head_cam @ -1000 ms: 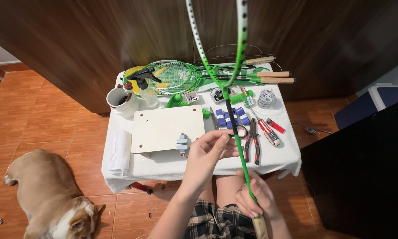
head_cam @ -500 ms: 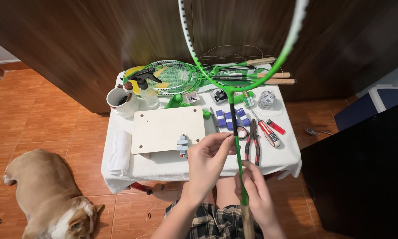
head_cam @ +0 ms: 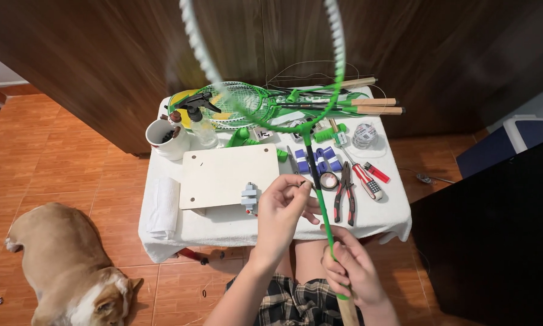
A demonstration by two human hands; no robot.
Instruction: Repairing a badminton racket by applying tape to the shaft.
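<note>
dog (head_cam: 66, 265): lies on the tile floor, far left, well clear of the table legs.
towel (head_cam: 163, 206): rolled, white, at the table's left edge.
cup (head_cam: 164, 139): white, back-left corner, dark bits inside; spray bottle (head_cam: 200, 124) just beside it.
board (head_cam: 228, 175): pale, flat, rectangular, left-centre of table (head_cam: 223, 223); small grey clamp (head_cam: 250, 197) at its near edge.
left hand (head_cam: 282, 211): fingers pinched together beside the shaft, tips near the black section; what they pinch is too small to tell.
racket (head_cam: 323, 208): green shaft upright over the table's near edge, head blurred at top of view, wooden grip low at bottom.
right hand (head_cam: 350, 271): closed round the shaft just above the grip, over the lap.
spare rackets (head_cam: 247, 102): green, stacked along the back edge, wooden handles pointing right.
blue packs (head_cam: 318, 160): small blue-and-white, in a row behind the shaft.
tape roll (head_cam: 329, 180): just right of the shaft.
pliers (head_cam: 344, 193): red-black handles, right of tape.
screwdriver (head_cam: 361, 175): red, lying diagonal; red lighter (head_cam: 376, 172) beside it.
string coil (head_cam: 364, 134): clear, back-right.
room: bare floor to the left; dark cabinet crowds the right side.
</note>
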